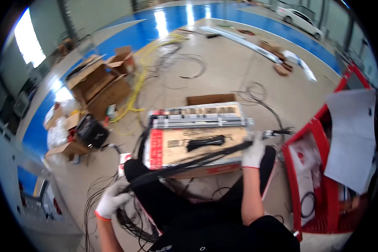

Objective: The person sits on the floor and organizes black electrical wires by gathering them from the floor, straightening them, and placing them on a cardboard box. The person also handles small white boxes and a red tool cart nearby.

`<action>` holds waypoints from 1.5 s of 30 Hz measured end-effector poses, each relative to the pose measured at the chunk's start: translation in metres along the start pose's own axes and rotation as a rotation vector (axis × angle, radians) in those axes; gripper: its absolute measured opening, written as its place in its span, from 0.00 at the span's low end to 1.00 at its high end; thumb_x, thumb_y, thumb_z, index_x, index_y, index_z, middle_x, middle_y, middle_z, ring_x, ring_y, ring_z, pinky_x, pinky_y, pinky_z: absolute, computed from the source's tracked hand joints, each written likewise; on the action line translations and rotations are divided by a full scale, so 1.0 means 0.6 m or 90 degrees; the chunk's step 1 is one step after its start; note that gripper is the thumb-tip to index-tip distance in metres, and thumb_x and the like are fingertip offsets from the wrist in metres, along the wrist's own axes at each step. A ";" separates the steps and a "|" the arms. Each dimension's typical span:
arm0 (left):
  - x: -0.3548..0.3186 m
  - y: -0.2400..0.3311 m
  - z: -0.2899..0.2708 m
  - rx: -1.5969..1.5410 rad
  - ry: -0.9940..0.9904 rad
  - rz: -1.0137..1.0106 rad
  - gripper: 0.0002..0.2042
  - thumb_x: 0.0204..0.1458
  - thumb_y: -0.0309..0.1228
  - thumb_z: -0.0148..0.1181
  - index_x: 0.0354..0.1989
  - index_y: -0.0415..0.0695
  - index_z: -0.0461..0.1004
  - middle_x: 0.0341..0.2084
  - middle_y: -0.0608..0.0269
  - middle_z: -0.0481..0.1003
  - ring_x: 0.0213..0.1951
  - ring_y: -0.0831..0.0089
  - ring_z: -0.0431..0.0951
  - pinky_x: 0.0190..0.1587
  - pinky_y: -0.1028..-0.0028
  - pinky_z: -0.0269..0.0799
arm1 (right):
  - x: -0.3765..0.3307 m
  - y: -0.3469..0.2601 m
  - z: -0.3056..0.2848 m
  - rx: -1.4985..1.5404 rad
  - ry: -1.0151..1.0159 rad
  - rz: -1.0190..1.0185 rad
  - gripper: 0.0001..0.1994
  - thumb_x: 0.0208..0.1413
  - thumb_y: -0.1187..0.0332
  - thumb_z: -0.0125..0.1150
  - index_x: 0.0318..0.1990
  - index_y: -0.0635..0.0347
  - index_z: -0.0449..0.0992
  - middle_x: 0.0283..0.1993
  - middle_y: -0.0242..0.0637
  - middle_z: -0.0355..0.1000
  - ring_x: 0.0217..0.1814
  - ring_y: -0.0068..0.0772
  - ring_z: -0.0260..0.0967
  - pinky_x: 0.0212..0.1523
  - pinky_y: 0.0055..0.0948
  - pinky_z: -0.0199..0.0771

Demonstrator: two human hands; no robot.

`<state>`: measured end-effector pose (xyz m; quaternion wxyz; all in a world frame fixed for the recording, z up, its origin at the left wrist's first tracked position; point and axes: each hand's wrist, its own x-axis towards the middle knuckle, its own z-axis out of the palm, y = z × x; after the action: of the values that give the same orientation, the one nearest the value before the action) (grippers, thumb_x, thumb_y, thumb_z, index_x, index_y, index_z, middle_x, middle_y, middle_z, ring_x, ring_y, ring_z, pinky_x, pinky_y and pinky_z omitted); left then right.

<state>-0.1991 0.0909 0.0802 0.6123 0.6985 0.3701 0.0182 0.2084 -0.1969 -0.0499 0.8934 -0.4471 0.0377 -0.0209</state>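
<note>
Both gloved hands closed around a bundle of thin black cables (189, 161) stretched across the lap: left hand (111, 201) near left, right hand (254, 151) farther right. Loose strands left unbundled on the floor (222, 71).

Cable bundle (189, 163) across box (197, 145), cart (323, 168) to its right

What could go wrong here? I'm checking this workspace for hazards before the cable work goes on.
1. The cable bundle is stretched between the left hand and right hand across the cardboard box; it might drag the metal strips off.
2. Loose wires on the floor by the legs could snag or trip.
3. The red cart stands close, crowding the right arm.
</note>
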 end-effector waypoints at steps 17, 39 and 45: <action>0.287 0.076 0.019 0.549 -0.092 -0.007 0.18 0.49 0.41 0.64 0.44 0.44 0.77 0.30 0.51 0.80 0.37 0.55 0.80 0.41 0.63 0.74 | 0.102 0.023 -0.024 -0.378 -0.046 0.012 0.15 0.56 0.56 0.64 0.30 0.61 0.77 0.25 0.29 0.73 0.25 0.19 0.65 0.26 0.22 0.66; 0.353 0.164 0.512 0.047 -0.600 0.059 0.20 0.65 0.39 0.49 0.55 0.33 0.70 0.20 0.71 0.67 0.20 0.84 0.66 0.21 0.80 0.62 | 0.116 -0.025 -0.031 -0.243 -0.215 -0.110 0.10 0.61 0.65 0.56 0.32 0.61 0.76 0.30 0.31 0.75 0.33 0.21 0.70 0.38 0.25 0.69; 0.334 0.040 0.401 -0.130 -0.497 0.099 0.17 0.63 0.40 0.51 0.51 0.42 0.75 0.24 0.74 0.70 0.21 0.86 0.65 0.19 0.83 0.57 | 0.101 0.004 0.015 -0.273 -0.274 0.019 0.12 0.60 0.68 0.57 0.44 0.66 0.78 0.44 0.36 0.75 0.48 0.29 0.70 0.52 0.30 0.68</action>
<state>0.0732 -0.0033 -0.0447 0.7696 0.6145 0.0521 -0.1655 0.2694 -0.1926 -0.0497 0.7666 -0.6188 -0.1420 0.0960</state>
